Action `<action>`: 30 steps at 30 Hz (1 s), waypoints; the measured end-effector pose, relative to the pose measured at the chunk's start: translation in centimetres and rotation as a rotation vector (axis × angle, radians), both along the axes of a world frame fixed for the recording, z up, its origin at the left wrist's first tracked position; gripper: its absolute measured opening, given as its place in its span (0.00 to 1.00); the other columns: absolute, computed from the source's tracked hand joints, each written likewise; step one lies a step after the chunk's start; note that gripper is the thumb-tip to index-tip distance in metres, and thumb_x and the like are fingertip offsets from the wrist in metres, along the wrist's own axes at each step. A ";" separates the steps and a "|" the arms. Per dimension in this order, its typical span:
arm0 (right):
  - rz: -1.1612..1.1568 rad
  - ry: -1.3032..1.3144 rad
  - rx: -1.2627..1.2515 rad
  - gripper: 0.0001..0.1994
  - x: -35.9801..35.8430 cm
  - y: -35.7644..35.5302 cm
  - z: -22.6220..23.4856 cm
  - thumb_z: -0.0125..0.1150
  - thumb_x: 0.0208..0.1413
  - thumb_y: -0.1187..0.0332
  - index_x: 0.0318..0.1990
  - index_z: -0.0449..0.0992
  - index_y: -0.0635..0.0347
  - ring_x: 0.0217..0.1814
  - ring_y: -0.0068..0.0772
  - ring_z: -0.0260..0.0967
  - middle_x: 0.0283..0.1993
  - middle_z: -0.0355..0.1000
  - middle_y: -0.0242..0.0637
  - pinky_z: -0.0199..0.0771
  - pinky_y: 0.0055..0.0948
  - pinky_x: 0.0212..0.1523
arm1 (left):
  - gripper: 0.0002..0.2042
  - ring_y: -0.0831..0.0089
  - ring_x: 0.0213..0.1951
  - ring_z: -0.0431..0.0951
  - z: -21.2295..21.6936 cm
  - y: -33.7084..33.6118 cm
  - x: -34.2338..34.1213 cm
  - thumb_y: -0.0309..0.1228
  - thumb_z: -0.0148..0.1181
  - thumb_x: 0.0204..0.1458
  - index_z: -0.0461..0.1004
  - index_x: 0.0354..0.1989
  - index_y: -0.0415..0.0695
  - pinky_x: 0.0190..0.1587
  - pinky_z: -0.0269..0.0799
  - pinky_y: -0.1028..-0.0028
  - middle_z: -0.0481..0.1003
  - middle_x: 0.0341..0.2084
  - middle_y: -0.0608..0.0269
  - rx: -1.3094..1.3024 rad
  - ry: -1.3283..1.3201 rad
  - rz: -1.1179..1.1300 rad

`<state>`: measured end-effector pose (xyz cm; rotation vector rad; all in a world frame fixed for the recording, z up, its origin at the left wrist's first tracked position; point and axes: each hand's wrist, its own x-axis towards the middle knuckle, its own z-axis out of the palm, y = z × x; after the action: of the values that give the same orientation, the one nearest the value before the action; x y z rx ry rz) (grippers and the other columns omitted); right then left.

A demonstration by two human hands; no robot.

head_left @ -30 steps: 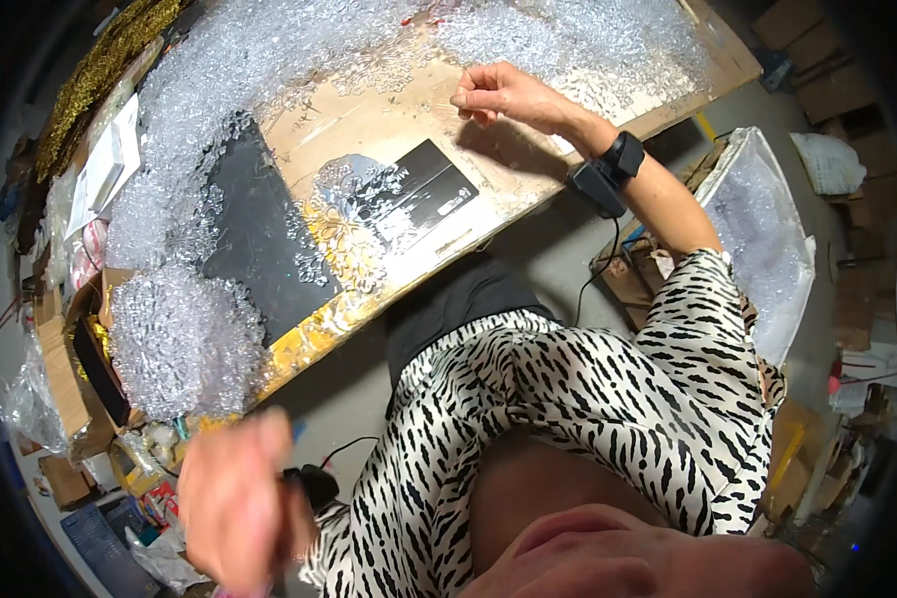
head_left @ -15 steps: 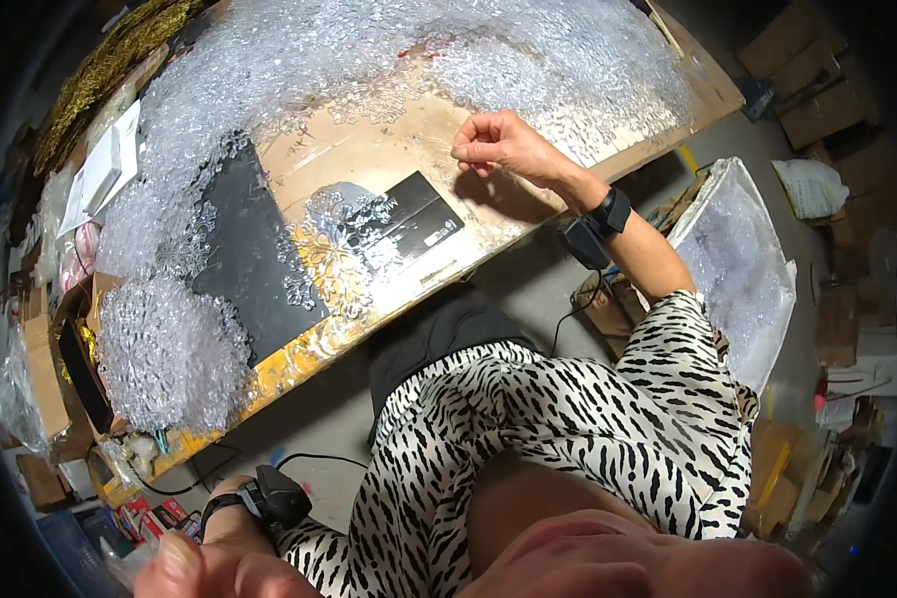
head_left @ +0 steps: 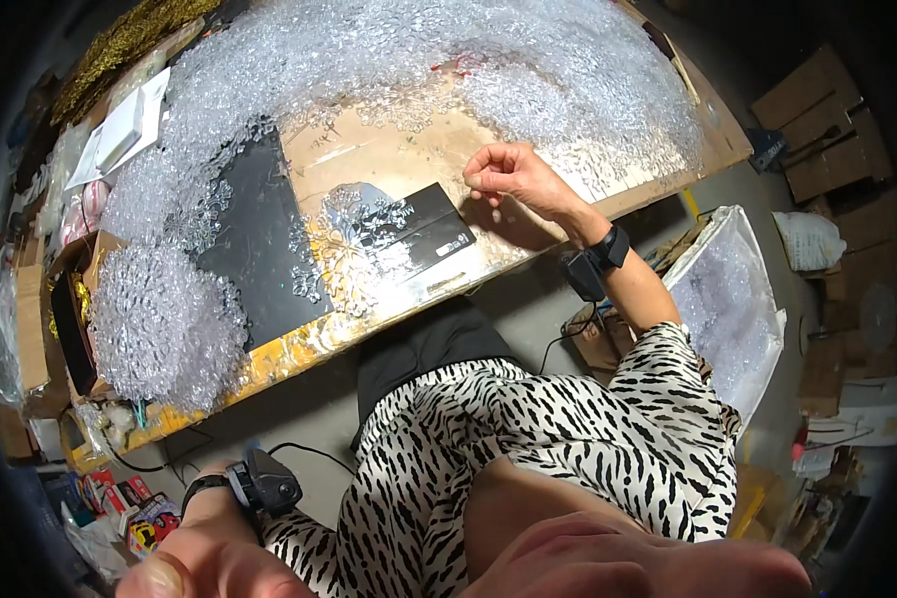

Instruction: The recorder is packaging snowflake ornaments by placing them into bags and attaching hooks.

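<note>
My right hand [head_left: 513,181] hovers over the bare brown part of the table, thumb and forefinger pinched together. What sits between the fingertips, if anything, is too small to make out. My left hand [head_left: 204,570] is raised at the lower left, very close, thumb pressed to the curled fingers and cut by the picture's edge. Whatever it may hold is hidden. Below and left of my right hand lies a flat black box [head_left: 437,237]. A clear plastic snowflake [head_left: 354,261] overlaps the box's left end, near the table's front edge.
Clear plastic snowflakes [head_left: 369,60] heap along the table's back, with another pile [head_left: 167,327] at the front left corner. A dark sheet [head_left: 254,244] lies between. White papers [head_left: 120,135] and gold tinsel [head_left: 120,55] are far left. A white sack [head_left: 723,299] stands right of the table.
My right hand has shifted slightly right and nearer, still pinched. The left hand has dropped a little lower and left. The whole view has tilted slightly; the things on the table look unmoved.
</note>
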<state>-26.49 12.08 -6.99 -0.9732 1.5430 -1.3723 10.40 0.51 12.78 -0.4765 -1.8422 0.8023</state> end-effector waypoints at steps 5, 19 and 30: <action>0.020 -0.063 0.009 0.11 0.7 0.2 0.1 0.58 0.54 0.71 0.44 0.68 0.62 0.22 0.13 0.64 0.23 0.69 0.28 0.65 0.14 0.25 | 0.14 0.76 0.14 0.68 -1.8 0.7 -0.4 0.28 0.35 0.59 0.66 0.40 0.29 0.12 0.62 0.81 0.69 0.19 0.58 0.103 0.277 -0.001; 0.092 -0.085 0.023 0.10 2.8 0.2 1.2 0.59 0.52 0.73 0.40 0.66 0.60 0.21 0.14 0.62 0.23 0.70 0.29 0.62 0.13 0.23 | 0.15 0.78 0.16 0.69 -2.6 2.9 3.1 0.28 0.39 0.59 0.64 0.51 0.35 0.16 0.64 0.82 0.72 0.28 0.56 0.142 0.216 0.012; 0.147 -0.138 -0.020 0.07 4.4 0.8 1.1 0.57 0.53 0.74 0.39 0.69 0.61 0.22 0.14 0.65 0.24 0.71 0.29 0.65 0.14 0.24 | 0.16 0.80 0.18 0.68 -1.8 2.9 2.9 0.31 0.36 0.59 0.65 0.47 0.32 0.20 0.68 0.81 0.69 0.24 0.62 -0.081 0.239 0.128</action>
<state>-22.06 12.92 -5.85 -0.9641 1.3318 -1.3246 13.26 3.39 10.97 -0.3011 -1.6353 0.9802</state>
